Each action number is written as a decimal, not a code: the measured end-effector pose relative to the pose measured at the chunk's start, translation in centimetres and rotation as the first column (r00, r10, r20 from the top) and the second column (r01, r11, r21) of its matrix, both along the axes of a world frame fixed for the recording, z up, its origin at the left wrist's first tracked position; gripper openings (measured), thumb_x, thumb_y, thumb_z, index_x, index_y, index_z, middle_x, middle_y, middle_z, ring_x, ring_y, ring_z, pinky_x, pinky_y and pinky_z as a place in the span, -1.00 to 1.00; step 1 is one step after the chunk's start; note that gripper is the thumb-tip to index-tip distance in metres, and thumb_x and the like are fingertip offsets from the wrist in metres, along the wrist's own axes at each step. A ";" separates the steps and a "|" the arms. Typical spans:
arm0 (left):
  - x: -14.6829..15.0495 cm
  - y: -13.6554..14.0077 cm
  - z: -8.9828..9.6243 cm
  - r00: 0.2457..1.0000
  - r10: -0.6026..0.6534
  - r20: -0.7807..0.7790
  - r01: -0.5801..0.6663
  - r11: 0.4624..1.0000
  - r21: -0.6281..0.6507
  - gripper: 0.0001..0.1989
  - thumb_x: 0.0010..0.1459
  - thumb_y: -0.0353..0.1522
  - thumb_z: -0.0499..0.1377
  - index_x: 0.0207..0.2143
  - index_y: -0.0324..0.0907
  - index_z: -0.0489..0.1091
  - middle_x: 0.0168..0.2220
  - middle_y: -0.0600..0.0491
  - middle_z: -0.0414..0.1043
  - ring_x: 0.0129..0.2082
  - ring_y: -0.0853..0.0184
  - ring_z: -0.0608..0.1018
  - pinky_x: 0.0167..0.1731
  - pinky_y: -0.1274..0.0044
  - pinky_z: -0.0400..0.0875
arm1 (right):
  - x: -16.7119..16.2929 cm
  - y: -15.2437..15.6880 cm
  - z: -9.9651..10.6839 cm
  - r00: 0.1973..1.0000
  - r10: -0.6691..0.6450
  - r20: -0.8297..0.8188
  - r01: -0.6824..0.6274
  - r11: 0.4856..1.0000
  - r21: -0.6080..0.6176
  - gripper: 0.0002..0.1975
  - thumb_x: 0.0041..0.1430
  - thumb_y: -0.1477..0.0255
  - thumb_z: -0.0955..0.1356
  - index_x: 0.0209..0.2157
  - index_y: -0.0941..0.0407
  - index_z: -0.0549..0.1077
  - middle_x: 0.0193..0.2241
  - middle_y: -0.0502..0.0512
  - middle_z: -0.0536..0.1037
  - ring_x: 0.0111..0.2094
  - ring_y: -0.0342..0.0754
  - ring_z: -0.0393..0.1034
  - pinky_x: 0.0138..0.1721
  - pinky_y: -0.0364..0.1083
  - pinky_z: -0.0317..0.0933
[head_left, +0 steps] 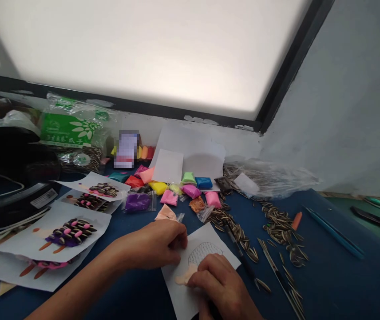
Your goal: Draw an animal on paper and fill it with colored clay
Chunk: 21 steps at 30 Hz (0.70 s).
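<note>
My right hand (225, 284) has its fingers bent and pressed together on a flat piece of peach modelling clay (185, 276). The clay lies on a white sheet of paper (183, 298) with a drawn oval (205, 252) filled with small pencil marks. Over the sheet's left edge, my left hand (165, 242) is curled with thumb and fingers close together; what is between them, if anything, is hidden. Just beyond it lies an opened packet of peach clay (166, 213). A black pen (239, 251) rests right of the sheet among striped sunflower seeds (230, 226).
Finished seed-and-clay pictures (66, 235) overlap at the left. Colourful clay packets (190, 191) lie across the back, near a propped phone (126, 150) and a green seed bag (72, 124). At the right are more seeds (278, 224), tweezers (281, 278) and a blue tool (334, 233).
</note>
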<state>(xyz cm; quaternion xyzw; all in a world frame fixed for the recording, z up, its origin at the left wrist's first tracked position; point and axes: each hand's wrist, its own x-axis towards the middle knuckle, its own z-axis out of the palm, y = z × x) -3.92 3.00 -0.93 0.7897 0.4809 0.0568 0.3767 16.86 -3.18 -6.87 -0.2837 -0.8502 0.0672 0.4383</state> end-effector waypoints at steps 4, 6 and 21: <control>0.0 0.1 -0.1 1.000 -0.008 0.002 0.008 1.000 -0.006 -0.71 -0.08 -0.46 0.18 -0.25 -0.11 0.51 -0.35 0.10 0.49 -0.35 0.26 0.51 -0.49 0.56 0.25 | 0.3 -0.2 0.3 1.000 -0.003 0.009 0.003 0.998 -0.057 -0.66 -0.04 0.63 0.22 -0.26 0.08 0.47 -0.43 0.05 0.36 -0.41 -0.01 0.28 -0.42 -0.08 0.08; 0.0 0.1 -0.1 1.000 -0.007 0.002 0.007 1.000 -0.009 -0.71 -0.09 -0.46 0.18 -0.25 -0.11 0.51 -0.35 0.10 0.48 -0.35 0.26 0.51 -0.50 0.56 0.25 | 0.2 -0.2 0.4 0.999 -0.004 0.035 0.005 1.000 -0.028 -0.66 -0.04 0.63 0.22 -0.26 0.08 0.49 -0.45 0.04 0.34 -0.44 -0.02 0.25 -0.44 -0.09 0.04; -0.1 0.1 -0.4 1.000 0.000 0.015 0.000 1.000 -0.005 -0.71 -0.08 -0.46 0.19 -0.25 -0.10 0.50 -0.37 0.12 0.48 -0.36 0.26 0.51 -0.49 0.55 0.27 | 0.3 -0.1 0.9 0.995 0.024 0.100 -0.025 1.000 0.010 -0.69 -0.04 0.66 0.22 -0.27 0.09 0.43 -0.42 0.04 0.35 -0.42 -0.05 0.26 -0.41 -0.11 0.09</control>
